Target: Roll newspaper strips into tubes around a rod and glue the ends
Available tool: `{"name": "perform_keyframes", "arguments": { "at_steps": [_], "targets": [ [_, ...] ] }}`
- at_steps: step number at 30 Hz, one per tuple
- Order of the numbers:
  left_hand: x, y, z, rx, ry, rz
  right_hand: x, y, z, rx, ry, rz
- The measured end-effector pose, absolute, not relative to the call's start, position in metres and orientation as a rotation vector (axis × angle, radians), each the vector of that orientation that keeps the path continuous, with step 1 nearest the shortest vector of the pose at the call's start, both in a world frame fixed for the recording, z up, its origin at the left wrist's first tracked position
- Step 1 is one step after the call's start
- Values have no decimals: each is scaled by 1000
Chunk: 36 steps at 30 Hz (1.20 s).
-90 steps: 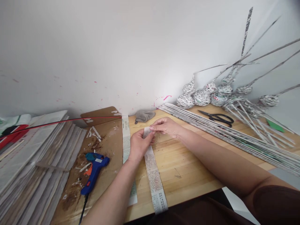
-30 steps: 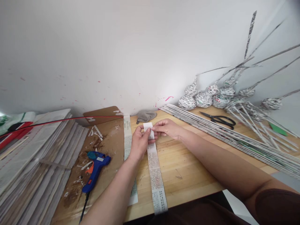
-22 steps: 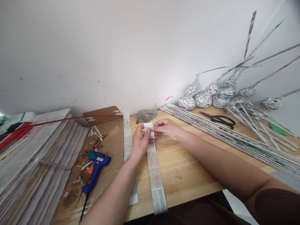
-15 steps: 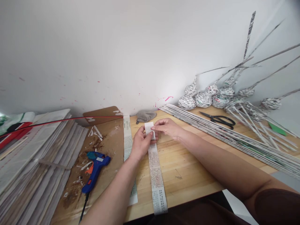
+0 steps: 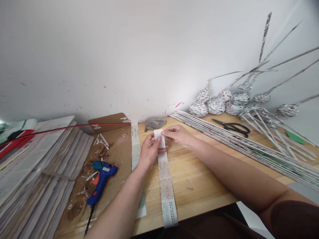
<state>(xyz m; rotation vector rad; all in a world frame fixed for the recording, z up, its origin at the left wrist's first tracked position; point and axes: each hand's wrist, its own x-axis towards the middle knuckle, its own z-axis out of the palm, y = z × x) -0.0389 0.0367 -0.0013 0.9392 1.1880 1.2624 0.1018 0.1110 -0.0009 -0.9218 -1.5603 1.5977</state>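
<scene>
A long printed newspaper strip (image 5: 166,186) runs from the table's front edge up to my hands. Its far end is raised off the wood. My left hand (image 5: 151,148) grips that end, thumb on top and fingers underneath. At the strip's upper right edge, my right hand (image 5: 178,136) pinches the paper between thumb and forefinger. A second printed strip (image 5: 136,146) lies flat to the left, partly hidden by my left forearm.
On stained cardboard (image 5: 117,189) at left rests a blue glue gun (image 5: 102,182), beside stacked newspaper sheets (image 5: 54,166). Rolled paper sticks (image 5: 236,142), black scissors (image 5: 233,126) and woven paper gourds (image 5: 216,105) occupy the right. A grey cloth (image 5: 156,123) sits by the wall.
My left thumb has shifted slightly up and left on the strip. The right fingertips have moved a little up the paper's edge. Everything else stays put.
</scene>
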Motion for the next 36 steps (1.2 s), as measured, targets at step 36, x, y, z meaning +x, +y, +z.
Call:
{"name": "perform_keyframes", "arguments": {
  "at_steps": [36],
  "targets": [
    [-41,42,3,505,1205,1416,101,113,-2,-996,-1495,1566]
  ]
}}
